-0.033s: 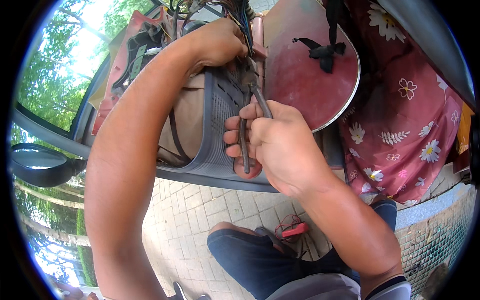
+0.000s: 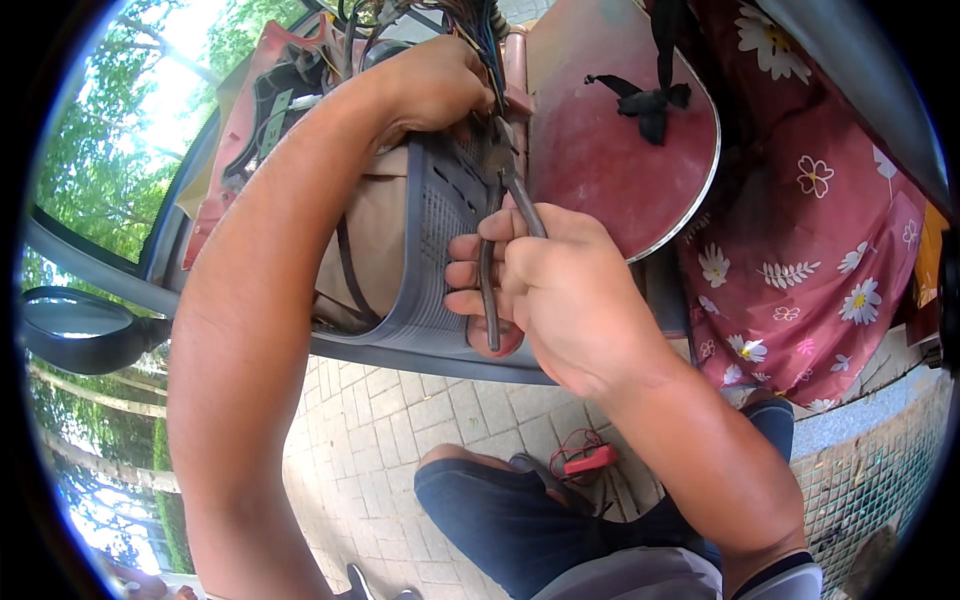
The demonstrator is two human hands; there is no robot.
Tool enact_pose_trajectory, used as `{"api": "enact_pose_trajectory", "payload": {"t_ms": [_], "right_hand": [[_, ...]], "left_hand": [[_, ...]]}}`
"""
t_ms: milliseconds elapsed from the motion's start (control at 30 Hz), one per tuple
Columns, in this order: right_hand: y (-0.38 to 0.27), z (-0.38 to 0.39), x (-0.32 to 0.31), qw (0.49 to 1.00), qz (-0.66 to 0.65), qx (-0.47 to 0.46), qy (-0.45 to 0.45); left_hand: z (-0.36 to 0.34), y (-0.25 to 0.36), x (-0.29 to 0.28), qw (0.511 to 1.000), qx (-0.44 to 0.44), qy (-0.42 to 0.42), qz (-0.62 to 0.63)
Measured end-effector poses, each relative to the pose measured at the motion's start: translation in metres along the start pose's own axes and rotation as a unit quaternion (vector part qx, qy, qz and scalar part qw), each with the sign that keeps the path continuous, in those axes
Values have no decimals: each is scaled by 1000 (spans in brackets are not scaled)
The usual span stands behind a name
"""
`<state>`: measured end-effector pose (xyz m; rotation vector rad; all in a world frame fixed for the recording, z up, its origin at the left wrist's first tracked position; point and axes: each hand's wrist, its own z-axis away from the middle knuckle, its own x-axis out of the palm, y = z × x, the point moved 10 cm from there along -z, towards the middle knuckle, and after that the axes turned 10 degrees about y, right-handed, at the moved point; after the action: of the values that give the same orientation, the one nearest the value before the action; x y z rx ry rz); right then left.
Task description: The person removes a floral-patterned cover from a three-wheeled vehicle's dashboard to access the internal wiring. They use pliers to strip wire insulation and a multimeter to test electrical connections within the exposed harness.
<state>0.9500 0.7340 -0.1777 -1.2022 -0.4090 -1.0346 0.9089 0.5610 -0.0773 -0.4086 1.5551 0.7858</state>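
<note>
My right hand (image 2: pixel 565 275) holds a pair of worn metal pliers (image 2: pixel 488 285), with its fingers round the spread handles. The jaws point up and away, close below my left hand (image 2: pixel 440 85). That hand reaches in from the left, its fingers closed beside a bundle of coloured wires (image 2: pixel 487 30). Whatever they pinch is hidden behind the hand. Under the pliers lies a grey perforated plastic panel (image 2: pixel 440 220) of a vehicle's front. A red round part (image 2: pixel 497 338) shows behind the lower handle.
To the right are a dusty red floor panel (image 2: pixel 620 190) with a black knotted strap (image 2: pixel 652 115) and a flowered maroon cloth (image 2: pixel 800 270). A mirror (image 2: pixel 80 328) juts out at left. On the paving below lies a red device with a thin cord (image 2: pixel 590 460).
Very little differs. The fingertips of my right hand have eased slightly left, and the lower handle of the pliers has dipped a touch. My left hand stays in place.
</note>
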Motion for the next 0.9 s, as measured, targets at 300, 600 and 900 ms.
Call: {"api": "enact_pose_trajectory", "payload": {"t_ms": [300,600,900], "right_hand": [[5,9,-4,996,-73,2,-42],[0,-11,7,991,-91,14,-100],[0,-11,9,992,-81,4,-97]], "left_hand": [[-2,-2,2,1000,-8,-12,-9],[-1,2,4,1000,9,-25,-12],[3,5,1,1000,18,-17,-4]]}}
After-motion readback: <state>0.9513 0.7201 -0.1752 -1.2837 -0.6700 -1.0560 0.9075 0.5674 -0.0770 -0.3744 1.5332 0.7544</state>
